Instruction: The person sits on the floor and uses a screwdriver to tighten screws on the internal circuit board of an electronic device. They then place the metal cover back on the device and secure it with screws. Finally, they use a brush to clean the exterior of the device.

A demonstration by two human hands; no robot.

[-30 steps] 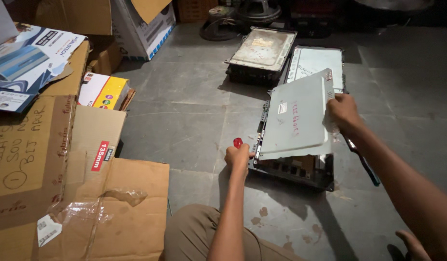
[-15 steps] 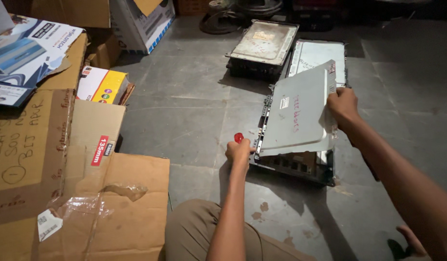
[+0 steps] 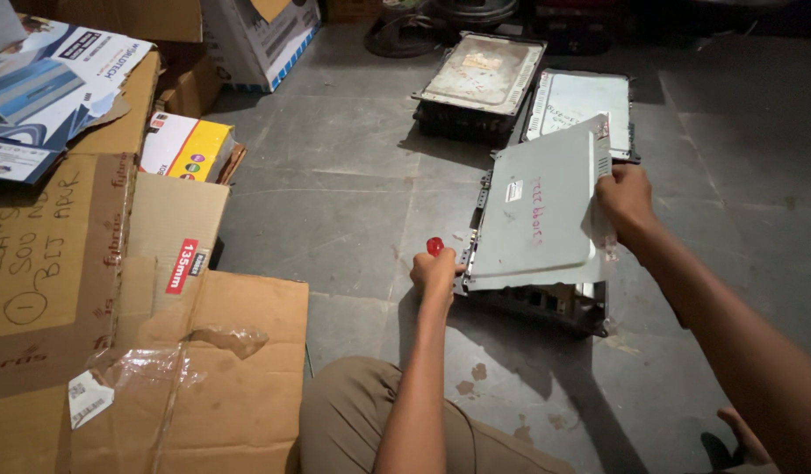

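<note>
The right hand point(image 3: 627, 195) grips the tilted pale grey metal cover panel point(image 3: 537, 215) above its dark chassis point(image 3: 546, 303), while the left hand point(image 3: 436, 270) clasps a red-handled tool point(image 3: 434, 246).

Dim, warm light; top edge sinks into shadow, focus fairly sharp.

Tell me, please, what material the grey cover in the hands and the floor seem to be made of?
Grey cover: probably thin sheet metal, painted matt pale grey; it has a folded edge and stays rigid while tilted. Floor: likely stone or cement slabs, dull dark grey with visible joints.
</note>
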